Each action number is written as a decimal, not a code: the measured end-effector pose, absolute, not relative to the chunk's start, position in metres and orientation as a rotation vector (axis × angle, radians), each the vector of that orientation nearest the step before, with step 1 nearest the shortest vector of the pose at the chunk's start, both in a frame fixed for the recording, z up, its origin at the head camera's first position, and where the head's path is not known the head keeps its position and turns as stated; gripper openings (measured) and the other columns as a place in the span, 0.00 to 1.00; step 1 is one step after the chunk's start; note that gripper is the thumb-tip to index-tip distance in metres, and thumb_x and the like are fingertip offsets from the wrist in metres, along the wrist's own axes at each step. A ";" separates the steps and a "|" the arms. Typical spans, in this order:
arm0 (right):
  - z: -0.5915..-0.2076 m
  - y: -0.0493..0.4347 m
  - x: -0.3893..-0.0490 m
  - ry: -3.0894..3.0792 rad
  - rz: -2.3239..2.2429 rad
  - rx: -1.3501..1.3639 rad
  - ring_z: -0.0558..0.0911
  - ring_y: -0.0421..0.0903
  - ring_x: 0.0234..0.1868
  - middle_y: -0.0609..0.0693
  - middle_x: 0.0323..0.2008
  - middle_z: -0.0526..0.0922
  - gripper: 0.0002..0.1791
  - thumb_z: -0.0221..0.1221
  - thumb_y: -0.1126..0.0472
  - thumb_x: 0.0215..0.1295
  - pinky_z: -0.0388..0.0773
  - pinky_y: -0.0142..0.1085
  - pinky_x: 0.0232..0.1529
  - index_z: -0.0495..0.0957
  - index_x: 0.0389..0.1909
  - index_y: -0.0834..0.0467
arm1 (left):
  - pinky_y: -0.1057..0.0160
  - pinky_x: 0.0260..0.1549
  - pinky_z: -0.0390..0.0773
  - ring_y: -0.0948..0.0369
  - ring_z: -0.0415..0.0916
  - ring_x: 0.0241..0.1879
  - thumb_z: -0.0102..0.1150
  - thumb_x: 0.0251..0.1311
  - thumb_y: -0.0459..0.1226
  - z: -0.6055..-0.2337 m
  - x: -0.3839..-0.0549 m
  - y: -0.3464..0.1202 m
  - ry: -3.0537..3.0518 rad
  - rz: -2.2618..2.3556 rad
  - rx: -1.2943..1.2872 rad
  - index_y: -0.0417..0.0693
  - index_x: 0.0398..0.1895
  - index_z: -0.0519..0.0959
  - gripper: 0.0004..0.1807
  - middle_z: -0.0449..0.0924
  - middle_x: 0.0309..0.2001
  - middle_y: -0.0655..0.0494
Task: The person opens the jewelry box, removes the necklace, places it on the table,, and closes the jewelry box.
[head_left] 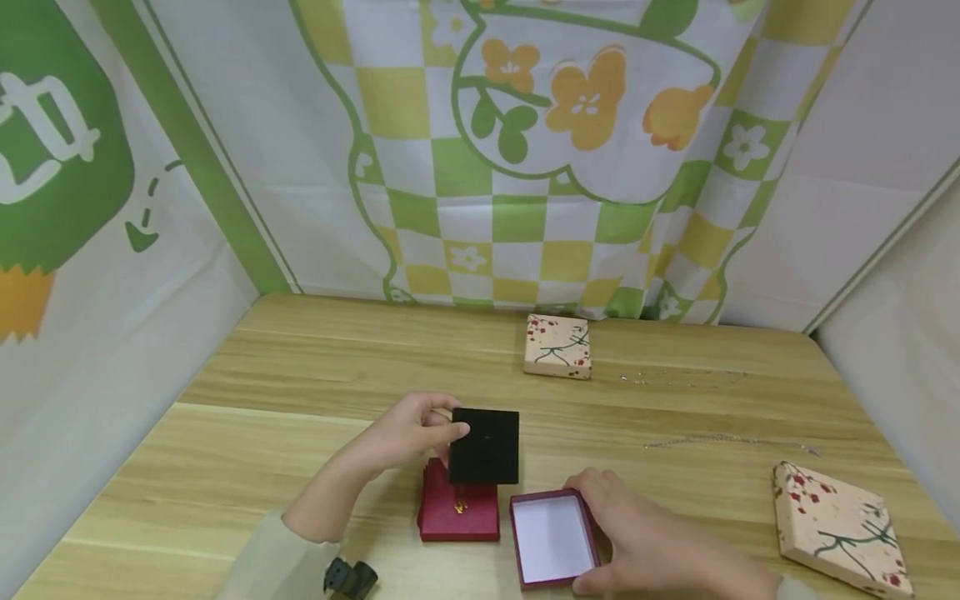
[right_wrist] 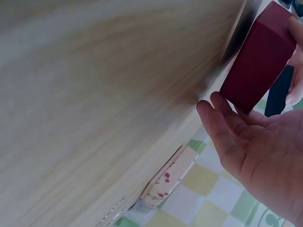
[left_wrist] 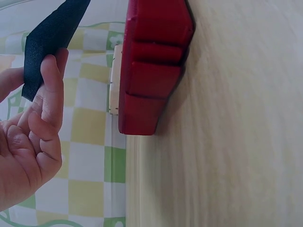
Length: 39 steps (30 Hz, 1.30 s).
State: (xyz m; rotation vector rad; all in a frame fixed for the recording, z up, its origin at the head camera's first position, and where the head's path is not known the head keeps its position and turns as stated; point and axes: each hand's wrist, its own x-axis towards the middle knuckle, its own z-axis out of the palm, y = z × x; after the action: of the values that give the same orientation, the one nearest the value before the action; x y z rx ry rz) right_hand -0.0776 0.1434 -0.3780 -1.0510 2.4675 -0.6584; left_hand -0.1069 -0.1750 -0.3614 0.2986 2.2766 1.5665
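Note:
My left hand point(head_left: 411, 435) pinches a thin black square pad point(head_left: 485, 450) by its left edge, thumb on top. In the left wrist view the pad point(left_wrist: 49, 45) is tilted above the table, between thumb and fingers. Just under it lies a red leather-like case point(head_left: 459, 525), partly covered, with a small gold pendant point(head_left: 461, 505) on or above it; which, I cannot tell. My right hand point(head_left: 630, 533) grips a dark red box point(head_left: 553, 537) by its right side, thumb near, fingers far. Its white inside faces up. The right wrist view shows the box's side wall point(right_wrist: 260, 59).
A flower-printed cream box point(head_left: 557, 346) stands at the back of the wooden table point(head_left: 300, 367); a larger one point(head_left: 842, 527) lies at right. Two fine silver chains, a farther one point(head_left: 682, 382) and a nearer one point(head_left: 731, 439), lie between them. Something black point(head_left: 350, 577) is by the left sleeve.

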 end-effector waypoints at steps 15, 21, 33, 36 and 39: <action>-0.384 0.131 -0.103 2.729 -0.677 -0.943 0.71 0.43 0.49 0.53 0.53 0.72 0.49 0.73 0.44 0.42 0.74 0.44 0.53 0.62 0.61 0.62 | 0.64 0.24 0.70 0.49 0.80 0.25 0.59 0.62 0.40 -0.362 -0.115 -0.162 2.257 1.606 0.260 0.35 0.56 0.70 0.24 0.77 0.18 0.55; -0.381 0.126 -0.107 2.778 -0.691 -0.924 0.72 0.45 0.51 0.53 0.54 0.71 0.51 0.73 0.43 0.41 0.73 0.46 0.54 0.61 0.63 0.62 | 0.64 0.24 0.74 0.50 0.80 0.25 0.59 0.61 0.41 -0.363 -0.116 -0.158 2.226 1.638 0.237 0.35 0.57 0.69 0.25 0.77 0.18 0.55; -0.377 0.119 -0.110 2.882 -0.691 -1.028 0.72 0.45 0.50 0.51 0.52 0.72 0.50 0.75 0.46 0.39 0.74 0.44 0.52 0.63 0.61 0.62 | 0.60 0.33 0.79 0.42 0.80 0.27 0.59 0.62 0.41 -0.359 -0.115 -0.148 2.243 1.626 0.278 0.33 0.59 0.68 0.27 0.78 0.18 0.55; -0.374 0.117 -0.111 2.903 -0.694 -1.038 0.72 0.45 0.51 0.51 0.52 0.71 0.50 0.75 0.45 0.38 0.74 0.44 0.53 0.63 0.61 0.60 | 0.60 0.37 0.80 0.42 0.81 0.26 0.59 0.62 0.41 -0.357 -0.114 -0.145 2.251 1.628 0.281 0.34 0.59 0.68 0.27 0.78 0.19 0.55; -0.372 0.114 -0.112 2.921 -0.693 -1.036 0.71 0.45 0.51 0.51 0.52 0.71 0.50 0.75 0.44 0.38 0.74 0.43 0.52 0.63 0.61 0.60 | 0.60 0.38 0.80 0.44 0.81 0.25 0.59 0.61 0.41 -0.355 -0.112 -0.142 2.256 1.634 0.291 0.32 0.59 0.67 0.28 0.78 0.19 0.54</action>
State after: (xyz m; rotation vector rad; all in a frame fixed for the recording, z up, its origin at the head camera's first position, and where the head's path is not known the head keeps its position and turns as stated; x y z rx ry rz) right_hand -0.1120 0.1144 -0.3716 -1.0356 2.9206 -0.6928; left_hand -0.1124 -0.1419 -0.3549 0.2913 2.2560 1.6336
